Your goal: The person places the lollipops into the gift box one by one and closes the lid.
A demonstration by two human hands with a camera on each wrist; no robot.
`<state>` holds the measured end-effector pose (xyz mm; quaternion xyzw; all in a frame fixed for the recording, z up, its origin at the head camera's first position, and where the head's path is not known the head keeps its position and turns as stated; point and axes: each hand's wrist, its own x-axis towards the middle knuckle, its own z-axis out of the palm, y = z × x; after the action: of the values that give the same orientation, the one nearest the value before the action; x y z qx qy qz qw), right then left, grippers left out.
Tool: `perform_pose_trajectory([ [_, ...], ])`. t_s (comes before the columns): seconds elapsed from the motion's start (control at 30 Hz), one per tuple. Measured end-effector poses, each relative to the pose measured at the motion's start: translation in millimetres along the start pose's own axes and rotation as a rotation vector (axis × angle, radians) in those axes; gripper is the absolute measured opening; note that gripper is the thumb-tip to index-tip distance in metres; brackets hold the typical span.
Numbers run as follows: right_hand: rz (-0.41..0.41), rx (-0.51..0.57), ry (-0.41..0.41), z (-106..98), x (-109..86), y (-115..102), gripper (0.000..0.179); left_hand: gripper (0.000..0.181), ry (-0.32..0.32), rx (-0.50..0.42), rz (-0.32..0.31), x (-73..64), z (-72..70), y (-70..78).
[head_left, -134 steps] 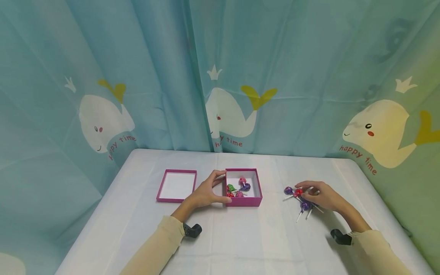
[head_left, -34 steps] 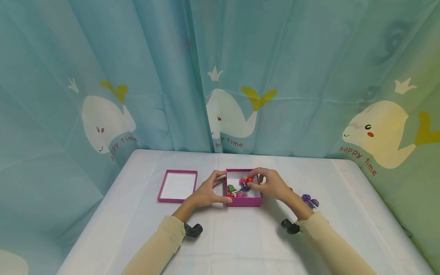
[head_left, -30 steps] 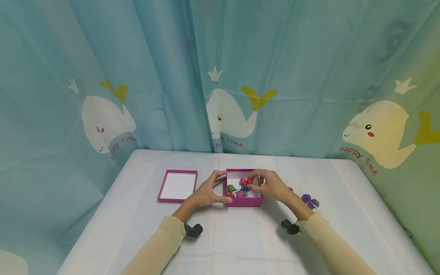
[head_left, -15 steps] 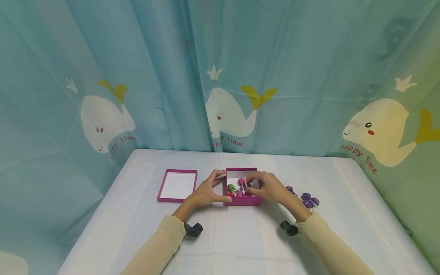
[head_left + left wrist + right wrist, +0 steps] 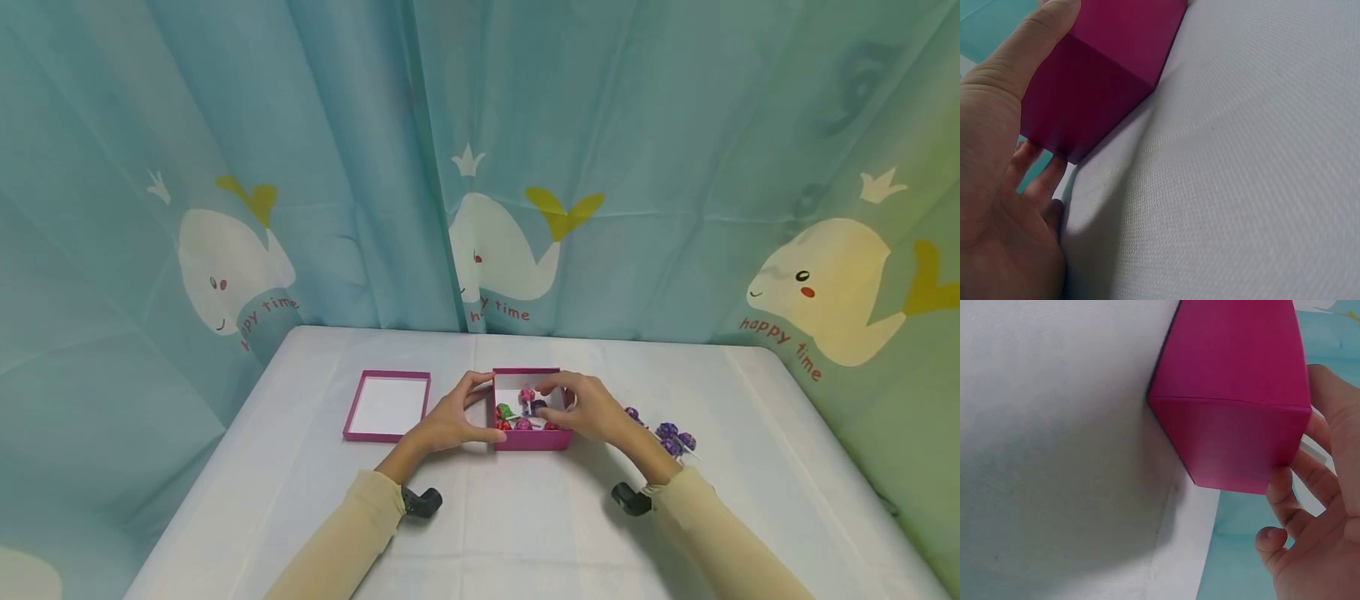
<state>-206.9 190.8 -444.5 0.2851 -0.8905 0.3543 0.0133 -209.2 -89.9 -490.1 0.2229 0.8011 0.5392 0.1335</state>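
Note:
A magenta box (image 5: 531, 443) with white insides stands uncovered mid-table. My left hand (image 5: 444, 422) grips its left side, thumb at the front corner and fingers at the back one. The left wrist view shows that thumb and the box wall (image 5: 1091, 87). Above the right side of the box is my right hand (image 5: 588, 410), its thumb and index finger apart with nothing seen between them. Inside lie wrapped lollipops: a green one (image 5: 505, 409), a pink one (image 5: 527, 394), a purple one (image 5: 539, 407) and a red one (image 5: 551, 426), among others. The right wrist view shows the box's outer wall (image 5: 1229, 375).
Left of the box lies its shallow lid (image 5: 390, 406), white inside up. Several purple lollipops (image 5: 670, 446) lie on the white table (image 5: 510, 525) to the right, partly behind the right forearm. A blue whale-print curtain (image 5: 645, 275) hangs behind.
My right hand came left from the lollipop pile with a red lollipop, lowered it into the box and let go; it now lies at the front right inside. The left hand stayed on the box.

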Motion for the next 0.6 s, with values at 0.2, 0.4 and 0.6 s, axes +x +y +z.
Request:
perform_pose_trajectory([
  [0.2,-0.028,0.026,0.052,-7,-4.7,1,0.036,0.099,0.008,-0.008,-0.008,-1.5,0.0,0.4],
  [0.4,-0.04,0.012,0.108,-12,-13.2,8,0.035,0.099,0.013,-0.015,-0.01,-2.0,0.5,0.4],
  [0.6,-0.014,0.001,0.143,-17,-22.3,13,0.035,0.099,0.013,-0.013,-0.009,-1.5,0.5,-0.6],
])
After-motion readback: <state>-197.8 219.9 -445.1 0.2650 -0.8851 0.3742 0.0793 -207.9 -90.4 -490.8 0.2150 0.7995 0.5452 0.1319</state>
